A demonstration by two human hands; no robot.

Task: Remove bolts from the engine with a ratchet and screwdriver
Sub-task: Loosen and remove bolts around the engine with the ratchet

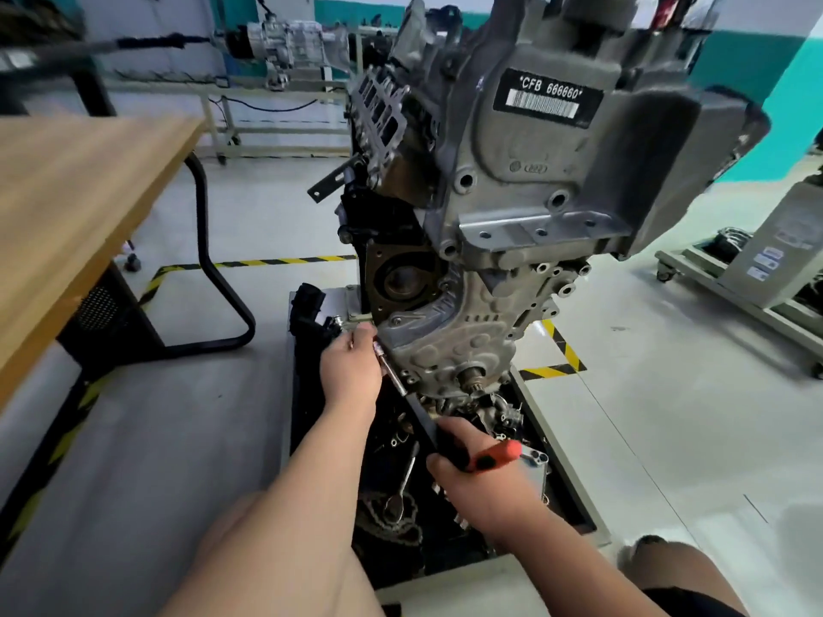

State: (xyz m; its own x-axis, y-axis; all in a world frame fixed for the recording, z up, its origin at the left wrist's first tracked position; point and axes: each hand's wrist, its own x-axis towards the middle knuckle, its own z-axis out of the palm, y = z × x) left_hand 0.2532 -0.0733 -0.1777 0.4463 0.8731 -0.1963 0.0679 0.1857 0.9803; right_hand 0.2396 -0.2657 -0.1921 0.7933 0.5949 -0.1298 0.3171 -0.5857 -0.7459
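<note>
Ratchet (423,420): right hand (481,483) grips orange-black handle; left hand (352,367) holds socket end against engine (512,193) cover's lower-left edge. Step, likely: loosening a bolt. Next: steady swing.

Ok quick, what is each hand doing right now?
Left hand: fingers curled round the metal front end of the tool.
Right hand: gripping the tool's orange and black handle.

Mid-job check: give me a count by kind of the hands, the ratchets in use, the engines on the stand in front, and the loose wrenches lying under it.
Hands: 2, left hand and right hand
Ratchet: 1
Engine: 1
Loose wrench: 1
Total: 5
</note>
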